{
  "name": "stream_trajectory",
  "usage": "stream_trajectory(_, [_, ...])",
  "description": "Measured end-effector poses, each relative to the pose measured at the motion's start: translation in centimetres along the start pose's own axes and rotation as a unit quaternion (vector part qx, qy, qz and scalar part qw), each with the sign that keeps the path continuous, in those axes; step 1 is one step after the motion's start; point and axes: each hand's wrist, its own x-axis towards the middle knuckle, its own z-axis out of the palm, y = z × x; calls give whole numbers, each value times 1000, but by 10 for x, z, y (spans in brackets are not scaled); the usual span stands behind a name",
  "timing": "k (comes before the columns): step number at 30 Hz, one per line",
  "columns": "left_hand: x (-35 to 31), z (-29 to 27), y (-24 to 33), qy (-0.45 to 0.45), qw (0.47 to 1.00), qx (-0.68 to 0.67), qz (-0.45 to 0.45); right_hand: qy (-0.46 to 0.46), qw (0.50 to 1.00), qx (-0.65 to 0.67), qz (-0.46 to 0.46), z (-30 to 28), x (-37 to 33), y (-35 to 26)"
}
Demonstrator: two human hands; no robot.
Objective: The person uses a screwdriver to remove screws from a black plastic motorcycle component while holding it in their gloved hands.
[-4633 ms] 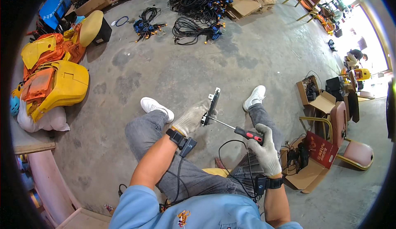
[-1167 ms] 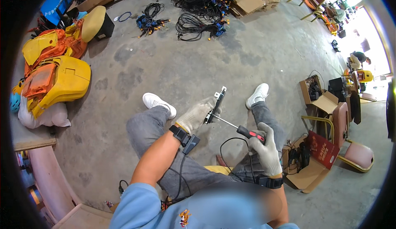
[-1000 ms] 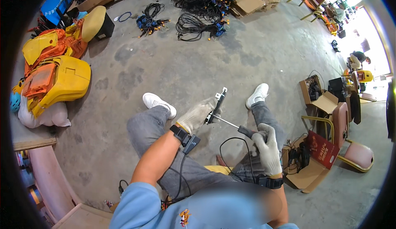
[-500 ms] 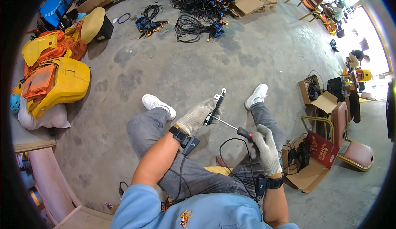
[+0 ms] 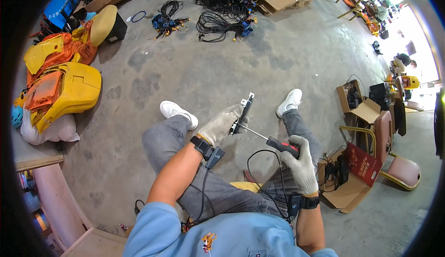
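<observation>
My left hand (image 5: 225, 125), in a pale knitted glove, is closed around a narrow black bar-shaped part with metal end brackets (image 5: 244, 112). It holds the bar slantwise between my knees. My gloved right hand (image 5: 301, 166) is closed loosely at the rear of a screwdriver (image 5: 282, 146) with a black and red handle, most of which shows. The shaft points left to the lower part of the bar. Whether the tip sits in a screw is too small to tell.
Yellow and orange plastic shells (image 5: 69, 90) lie at left. Bundles of black cables (image 5: 222, 25) lie on the floor ahead. At right are an open carton (image 5: 345, 192) with black items and a chair (image 5: 382, 136). A thin black cable (image 5: 249, 164) loops across my lap from the wrist devices.
My right hand's grip on the screwdriver has loosened and shifted, so more of its handle shows. The left hand and the bar have barely moved.
</observation>
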Motion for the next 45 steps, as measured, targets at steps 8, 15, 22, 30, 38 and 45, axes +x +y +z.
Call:
stream_trajectory(8, [1,-1,0,11,999,35,-4,-18,990,70,119,-1,4,-16])
stream_trajectory(15, [7,1,4,-24,990,-133,36,-60,959,260,94,-21,7,24])
stream_trajectory(22, [1,8,14,-41,978,-200,37,-133,909,370,141,-18,-2,33])
stream_trajectory(30, [-3,11,19,-65,982,-169,49,-122,938,298,133,-15,6,49])
stream_trajectory(38, [-8,16,19,-78,982,-172,17,-189,924,300,140,-10,7,23])
stream_trajectory(45, [-19,18,24,-4,998,-60,27,-153,959,219,94,9,2,7])
